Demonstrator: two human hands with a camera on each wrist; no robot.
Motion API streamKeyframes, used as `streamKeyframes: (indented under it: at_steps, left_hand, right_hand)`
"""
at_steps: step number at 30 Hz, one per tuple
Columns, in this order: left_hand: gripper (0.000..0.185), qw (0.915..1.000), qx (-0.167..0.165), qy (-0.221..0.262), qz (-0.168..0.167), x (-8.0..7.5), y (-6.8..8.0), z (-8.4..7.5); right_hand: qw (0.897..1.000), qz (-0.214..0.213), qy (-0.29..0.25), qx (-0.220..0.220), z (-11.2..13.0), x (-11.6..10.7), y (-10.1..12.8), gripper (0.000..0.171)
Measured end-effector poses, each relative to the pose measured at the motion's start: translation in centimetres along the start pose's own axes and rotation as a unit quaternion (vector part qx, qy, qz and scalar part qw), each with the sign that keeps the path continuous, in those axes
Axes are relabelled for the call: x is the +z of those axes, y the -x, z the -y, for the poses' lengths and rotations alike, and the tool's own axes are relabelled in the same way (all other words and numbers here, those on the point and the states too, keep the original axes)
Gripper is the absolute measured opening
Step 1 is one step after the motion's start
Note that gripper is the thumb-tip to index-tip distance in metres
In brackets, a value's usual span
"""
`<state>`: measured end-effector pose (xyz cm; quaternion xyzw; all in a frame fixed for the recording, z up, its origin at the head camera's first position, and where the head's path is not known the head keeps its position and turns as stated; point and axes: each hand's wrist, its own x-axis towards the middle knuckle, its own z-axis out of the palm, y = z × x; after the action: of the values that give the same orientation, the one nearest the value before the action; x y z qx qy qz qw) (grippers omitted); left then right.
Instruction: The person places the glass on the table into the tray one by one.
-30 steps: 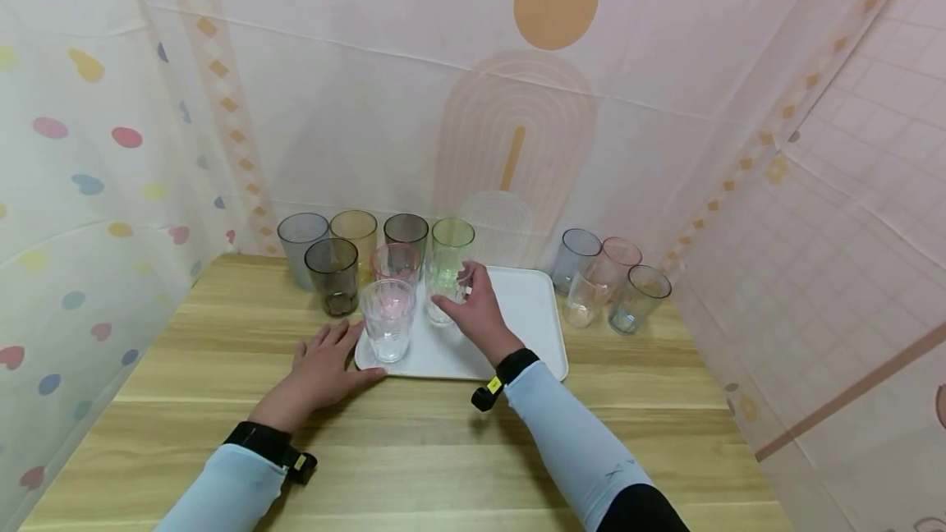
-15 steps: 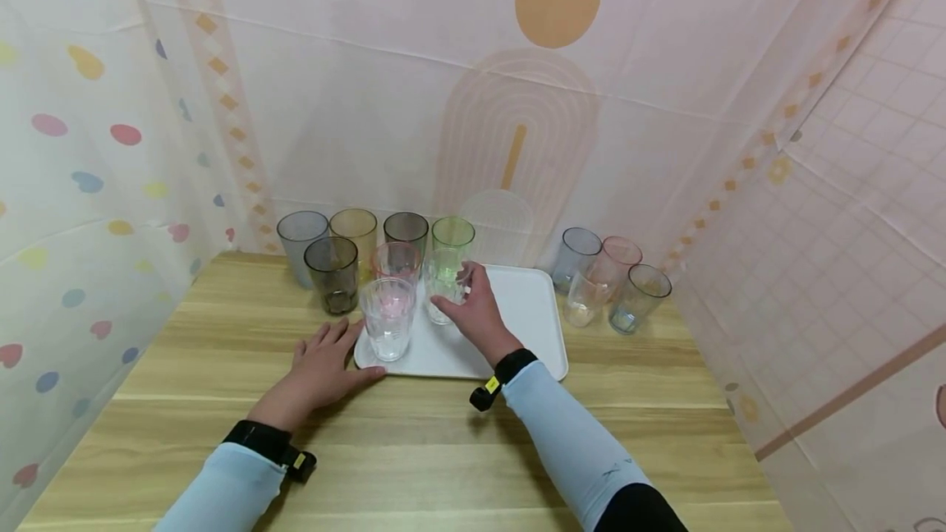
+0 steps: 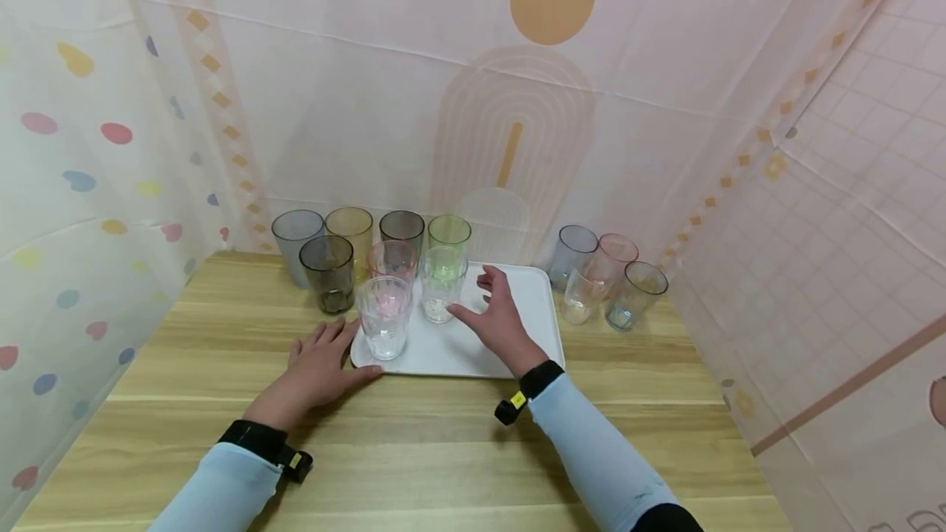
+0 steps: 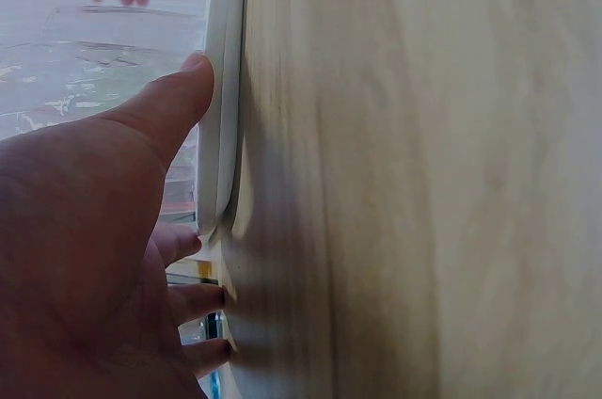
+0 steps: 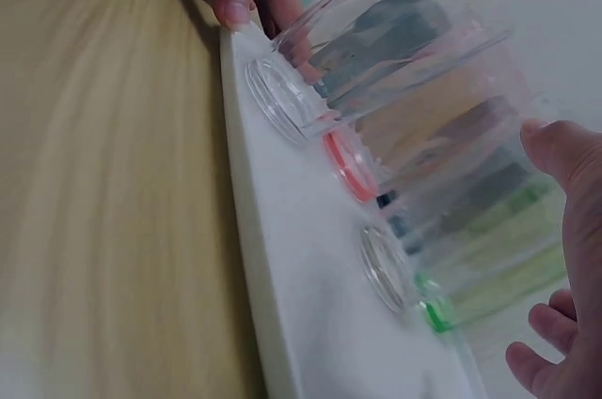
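Two hands at a white plastic tray [image 3: 517, 351] of glasses on the pale wooden table [image 3: 443, 450].

The right hand [image 3: 498, 320] hovers with fingers spread and empty, just beside a clear ribbed tumbler [image 3: 442, 284] standing upright on the tray — not touching it. The left hand [image 3: 319, 368] lies flat on the table, its thumb against the tray's near-left corner, by another clear tumbler [image 3: 383, 318].

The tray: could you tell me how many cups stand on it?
4 on the tray: clear cup front left, pink cup behind it, clear cup beside, green cup behind.
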<state>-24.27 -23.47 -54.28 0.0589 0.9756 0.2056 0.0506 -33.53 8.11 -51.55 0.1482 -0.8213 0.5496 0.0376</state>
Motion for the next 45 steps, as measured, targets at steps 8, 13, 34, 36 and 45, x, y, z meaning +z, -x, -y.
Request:
streamKeyframes:
  at_steps: [8,13,34,36,45]
  left_hand:
    - [0.113,1.0000,0.004,0.000,-0.002,-0.4,0.2,0.0]
    - [0.112,1.0000,0.001,0.001,-0.002,-0.6,0.3,0.3]
    - [0.115,1.0000,0.004,0.006,-0.004,0.0,0.0,0.3]
    - [0.115,1.0000,0.004,0.004,-0.003,0.0,0.0,0.4]
    - [0.116,1.0000,0.007,0.002,-0.001,0.2,-0.2,0.3]
  right_hand:
    - [0.999,-0.030,0.005,0.010,-1.1,-5.7,4.6,0.084]
    - [0.999,-0.039,0.014,0.032,-2.3,-9.4,7.4,0.076]
    - [0.954,-0.272,0.052,0.112,-7.7,-21.6,8.1,0.068]
    - [0.956,-0.268,0.045,0.112,-8.1,-22.3,7.3,0.080]
    - [0.968,-0.225,0.002,0.114,-9.7,-23.2,4.7,0.104]
